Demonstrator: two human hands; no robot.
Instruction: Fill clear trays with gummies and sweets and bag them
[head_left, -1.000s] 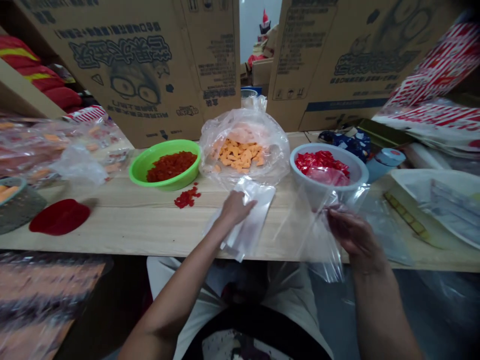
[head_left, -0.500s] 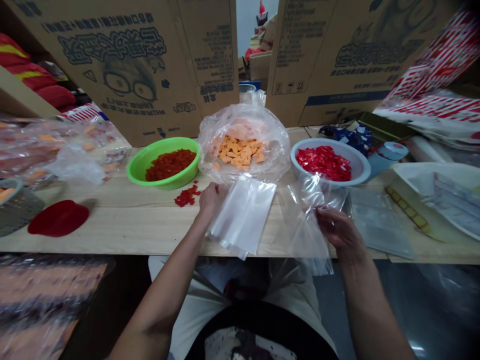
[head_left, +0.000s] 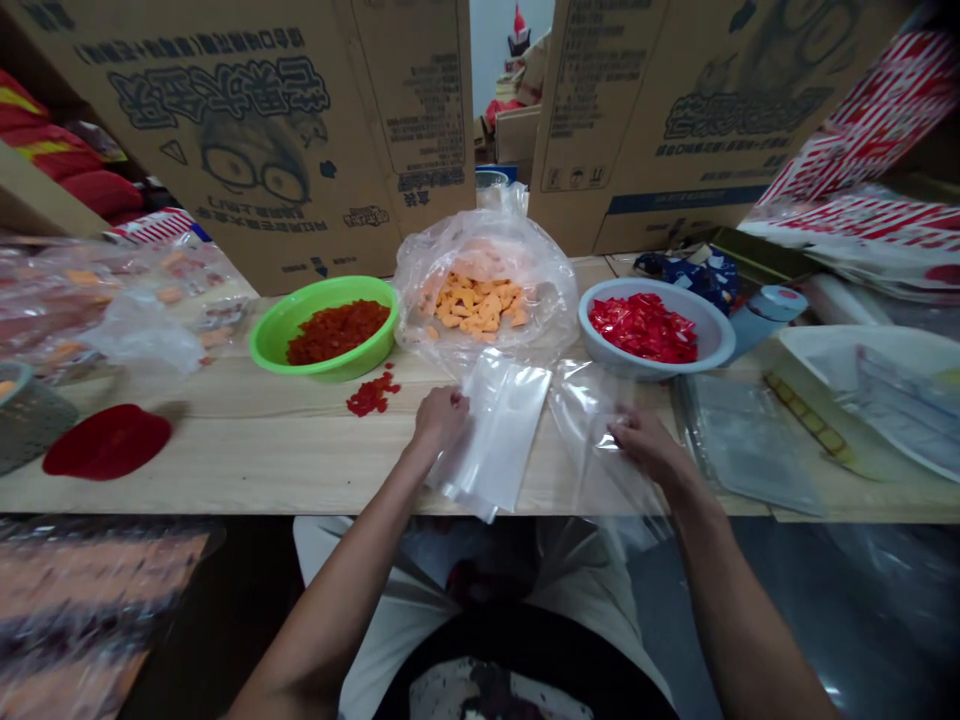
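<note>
My left hand (head_left: 442, 415) is closed at the left edge of a stack of clear plastic bags (head_left: 499, 430), which lies on the table and slightly overhangs its front edge. My right hand (head_left: 643, 440) pinches a separate clear plastic bag (head_left: 592, 440), spread to the right of that stack; its lower end hangs past the table edge. Beyond the hands sits a large open clear bag (head_left: 551, 290) with orange snack pieces (head_left: 480, 303) inside. A green bowl (head_left: 262, 335) of small dark-red pieces (head_left: 337, 333) is at left, and a pale blue bowl (head_left: 716, 345) of red-wrapped packets (head_left: 645, 328) at right.
Loose red pieces (head_left: 373, 394) lie near the green bowl. A red scoop-like dish (head_left: 109, 442) and a grey basket (head_left: 30, 420) are at left. More flat clear bags (head_left: 750, 450), a bottle (head_left: 769, 315) and a white tub (head_left: 832, 380) stand right. Cardboard boxes (head_left: 360, 120) rise behind.
My left hand has shifted right along with the bag stack's left edge. My right hand has moved a little left, bringing its bag flatter and closer to the stack.
</note>
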